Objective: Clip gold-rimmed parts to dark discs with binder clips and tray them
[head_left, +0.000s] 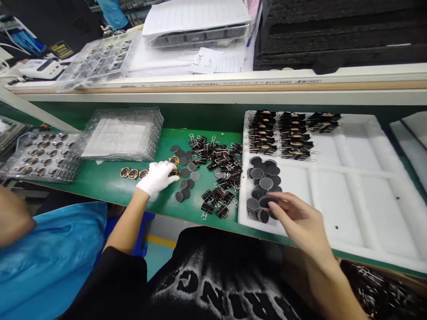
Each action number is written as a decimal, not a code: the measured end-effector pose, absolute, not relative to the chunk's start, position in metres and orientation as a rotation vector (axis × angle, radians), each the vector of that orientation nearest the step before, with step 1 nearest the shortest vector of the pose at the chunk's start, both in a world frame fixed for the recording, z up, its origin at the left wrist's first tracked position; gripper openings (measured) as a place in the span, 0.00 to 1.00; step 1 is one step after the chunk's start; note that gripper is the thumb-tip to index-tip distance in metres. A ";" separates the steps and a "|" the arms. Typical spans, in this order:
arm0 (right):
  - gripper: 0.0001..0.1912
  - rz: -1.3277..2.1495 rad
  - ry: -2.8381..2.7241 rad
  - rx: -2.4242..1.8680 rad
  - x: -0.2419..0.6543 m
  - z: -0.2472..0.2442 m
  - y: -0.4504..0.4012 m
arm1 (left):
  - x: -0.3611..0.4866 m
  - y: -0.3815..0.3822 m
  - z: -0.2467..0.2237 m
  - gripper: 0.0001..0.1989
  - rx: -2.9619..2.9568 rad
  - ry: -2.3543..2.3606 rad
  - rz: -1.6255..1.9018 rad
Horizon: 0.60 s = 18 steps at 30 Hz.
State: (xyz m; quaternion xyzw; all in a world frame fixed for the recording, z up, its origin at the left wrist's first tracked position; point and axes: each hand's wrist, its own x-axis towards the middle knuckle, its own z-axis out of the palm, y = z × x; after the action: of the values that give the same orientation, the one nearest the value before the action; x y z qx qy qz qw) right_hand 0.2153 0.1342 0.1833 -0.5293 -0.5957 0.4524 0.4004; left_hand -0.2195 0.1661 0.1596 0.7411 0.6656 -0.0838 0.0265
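Note:
My left hand (158, 177), in a white glove, is closed at the fingertips on a small dark and gold round part (174, 172) on the green bench. Several similar gold-rimmed parts (133, 174) lie in a row to its left, and loose dark discs (185, 173) to its right. My bare right hand (295, 215) pinches a black disc (267, 201) over a pile of grey and black discs (266, 183) in the white foam tray (302, 178). Black binder clips (222, 160) are heaped between my hands.
Clamped clips (293, 133) stand in rows in the tray's back compartments. Clear plastic trays (122, 133) are stacked at the left, near another person's blue sleeve (66, 249). A shelf edge (213, 86) crosses behind the bench. A box of clips (380, 284) sits at lower right.

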 end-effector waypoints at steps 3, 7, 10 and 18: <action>0.13 1.465 -1.253 -1.251 0.187 0.183 0.130 | -0.214 0.164 0.159 0.13 2.327 2.077 -0.110; 0.11 1.558 -1.162 -1.121 0.153 0.185 0.126 | -0.182 0.148 0.170 0.15 1.990 2.163 0.673; 0.07 1.340 -1.262 -1.087 0.131 0.186 0.120 | -0.139 0.131 0.185 0.16 1.485 1.729 1.016; 0.25 0.569 -1.894 -0.719 0.126 0.170 0.123 | -0.077 0.112 0.197 0.26 0.934 0.937 0.764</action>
State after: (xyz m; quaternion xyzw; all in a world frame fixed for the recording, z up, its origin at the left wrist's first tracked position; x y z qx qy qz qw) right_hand 0.1262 0.1229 0.1700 -0.2969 -0.7816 0.2347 0.4959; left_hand -0.0771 0.1116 0.1965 0.4229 0.4241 0.3459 0.7222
